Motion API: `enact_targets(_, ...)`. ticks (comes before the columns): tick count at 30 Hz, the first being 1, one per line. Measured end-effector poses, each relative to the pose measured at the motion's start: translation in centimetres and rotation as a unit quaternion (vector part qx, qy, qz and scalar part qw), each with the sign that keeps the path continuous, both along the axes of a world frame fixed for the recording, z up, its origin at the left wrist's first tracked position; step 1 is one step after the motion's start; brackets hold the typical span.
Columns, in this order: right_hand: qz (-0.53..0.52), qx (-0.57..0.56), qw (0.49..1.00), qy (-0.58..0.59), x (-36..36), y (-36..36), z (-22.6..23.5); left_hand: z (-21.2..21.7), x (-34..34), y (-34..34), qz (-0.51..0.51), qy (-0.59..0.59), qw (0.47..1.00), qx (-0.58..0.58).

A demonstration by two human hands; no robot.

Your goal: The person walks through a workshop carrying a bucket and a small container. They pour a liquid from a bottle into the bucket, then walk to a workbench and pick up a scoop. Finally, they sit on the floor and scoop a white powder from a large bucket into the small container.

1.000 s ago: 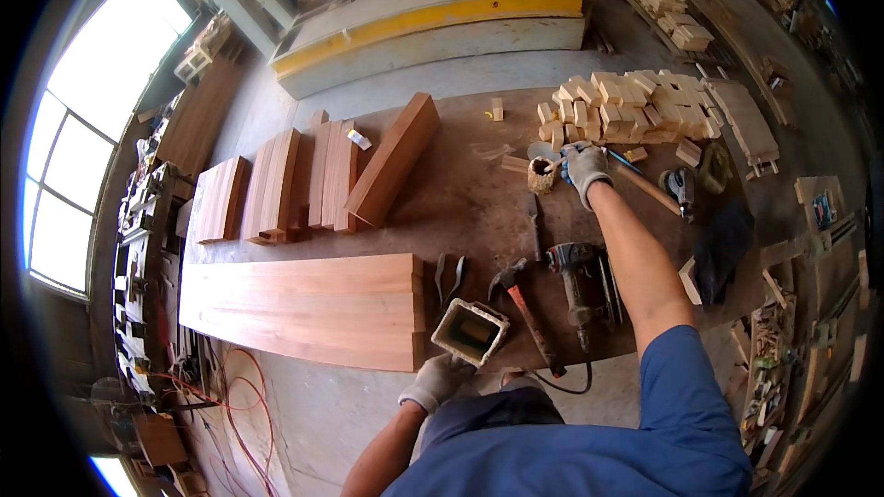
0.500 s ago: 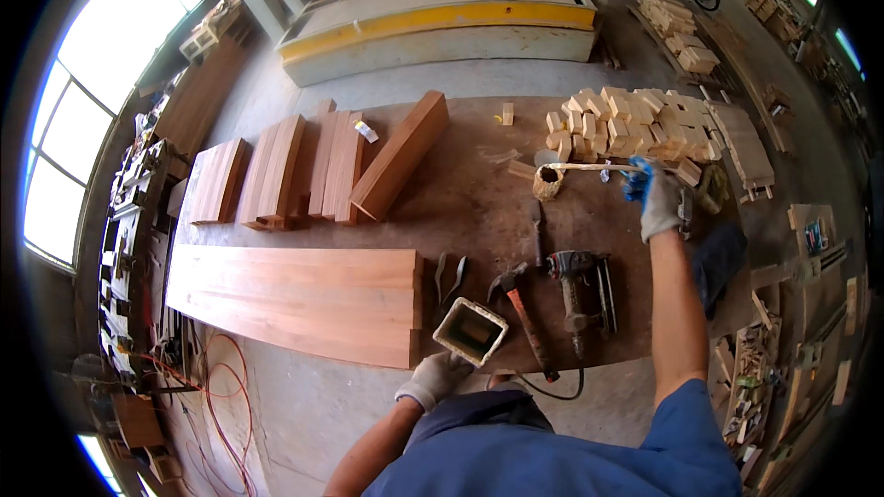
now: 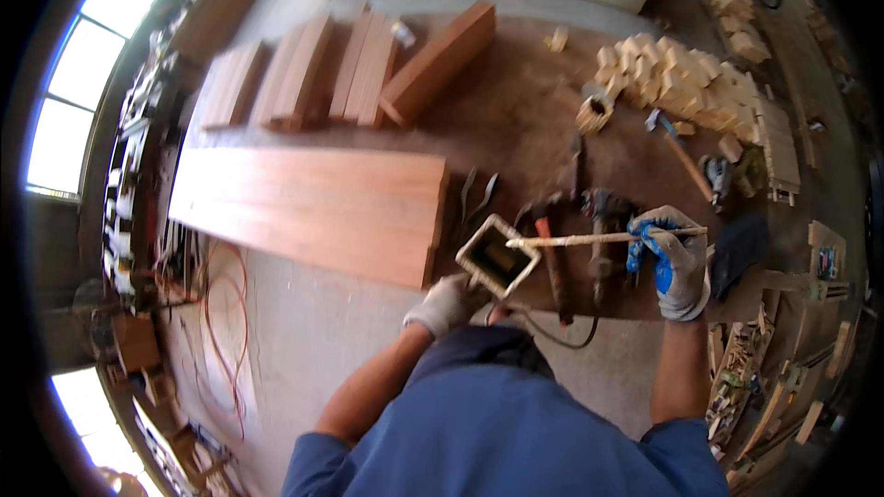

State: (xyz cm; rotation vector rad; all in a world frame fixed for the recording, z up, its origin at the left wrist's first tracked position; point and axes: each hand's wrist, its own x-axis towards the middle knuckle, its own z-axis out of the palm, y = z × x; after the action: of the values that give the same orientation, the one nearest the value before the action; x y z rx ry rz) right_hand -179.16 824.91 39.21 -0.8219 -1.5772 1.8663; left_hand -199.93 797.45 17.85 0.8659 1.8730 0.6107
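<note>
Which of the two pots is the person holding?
The square pot, with a pale, crusty rim, held in the gloved left hand. The other one, the round pot, stands untouched on the table, near the pale wood blocks.

Daylight enters from the left through a tall window [image 3: 63, 101], its panes overexposed to white, with bluish fringing along the outer edge; a second bright opening [image 3: 78, 405] glares at lower left. The wide wooden panel [image 3: 313, 207] carries a pale sheen, whereas the tabletop [image 3: 525, 74] is dim brown. Blur softens the pale wood blocks [image 3: 686, 83]. Fisheye curvature bends straight edges; black vignetting fills the corners.
</note>
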Motion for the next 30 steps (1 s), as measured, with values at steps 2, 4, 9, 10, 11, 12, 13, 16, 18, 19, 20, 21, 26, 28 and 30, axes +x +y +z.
enact_targets(2, 0.028, -0.003, 0.998, -0.062, -0.2, -1.5, -0.3, -1.2, 0.2, -0.5, 0.028, -0.022, 0.999, 0.022)
enact_targets(4, 0.078, 0.029, 0.992, -0.09, -1.1, -2.6, -0.8, 0.4, 0.1, -0.7, 0.026, 0.013, 1.0, 0.005)
enact_targets(9, 0.176, 0.31, 0.931, -0.075, -3.6, -4.4, -3.2, 5.1, -0.1, 1.0, 0.022, 0.011, 0.998, -0.059)
enact_targets(10, 0.182, 0.341, 0.919, -0.083, -4.0, -4.7, -3.3, 4.9, -0.1, 0.9, 0.024, -0.006, 0.999, -0.036)
enact_targets(11, 0.188, 0.371, 0.905, -0.091, -4.4, -5.1, -3.3, 4.5, 0.0, 0.7, 0.028, -0.005, 0.999, -0.034)
enact_targets(12, 0.207, 0.378, 0.898, -0.095, -4.6, -5.5, -3.5, 4.0, 0.1, 0.4, 0.032, -0.003, 0.999, -0.031)
enact_targets(13, 0.226, 0.385, 0.889, -0.1, -4.7, -6.0, -3.9, 3.7, 0.1, 0.3, 0.035, -0.003, 0.999, -0.028)
enact_targets(16, 0.271, 0.414, 0.862, -0.112, -4.2, -6.5, -3.7, 4.1, -0.1, 0.6, 0.015, -0.001, 0.999, -0.041)
enact_targets(18, 0.334, 0.424, 0.827, -0.157, -3.5, -6.2, -3.1, 4.7, -0.1, 1.0, 0.017, 0.001, 0.999, -0.048)
enact_targets(19, 0.334, 0.404, 0.831, -0.187, -3.2, -6.2, -2.8, 4.8, 0.0, 1.5, 0.013, 0.002, 0.999, -0.05)
enact_targets(20, 0.335, 0.387, 0.833, -0.21, -3.3, -6.0, -2.6, 3.3, -0.2, 1.0, 0.016, 0.013, 0.999, -0.04)
enact_targets(21, 0.335, 0.368, 0.835, -0.233, -3.2, -5.9, -2.5, 1.8, 0.0, -0.1, 0.018, 0.024, 0.999, -0.031)
enact_targets(26, 0.199, 0.335, 0.879, -0.273, -5.0, 2.2, -6.6, 0.0, -0.4, -1.6, -0.269, 0.233, 0.932, 0.075)
enact_targets(28, 0.076, 0.198, 0.924, -0.317, -6.7, 6.5, -9.4, -0.7, -0.6, -2.1, -0.278, 0.21, 0.935, 0.068)
enact_targets(30, -0.041, 0.208, 0.906, -0.365, -7.8, 11.3, -14.6, 1.9, -0.5, -0.2, -0.195, 0.124, 0.973, 0.008)
